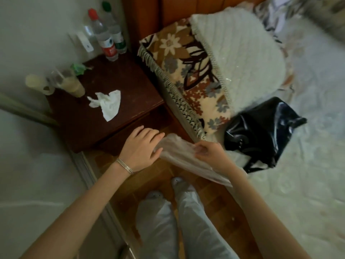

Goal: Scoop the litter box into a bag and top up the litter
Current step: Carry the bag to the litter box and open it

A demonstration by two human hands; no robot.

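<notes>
Left hand [143, 148] and right hand [209, 156] pinch the plastic bag [179, 154] beside the bed [317, 146] — we should rub its mouth open

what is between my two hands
A clear bag, held at one end by the left hand and further along by the right hand. The head view shows it.

Place: a bedroom in a home.
Bed: pale patterned bedspread [308, 146], padded brown headboard [179, 8].
Pillows: a floral pillow [186, 71] and a white pillow [242, 57] lean at the head end.
Bedside: a small dark wooden counter [130, 86] carries water bottles [104, 38] and a crumpled tissue [107, 103].
Belongings: a black handbag [261, 131] on the bed.
Floor: wood floor [214, 202].
</notes>
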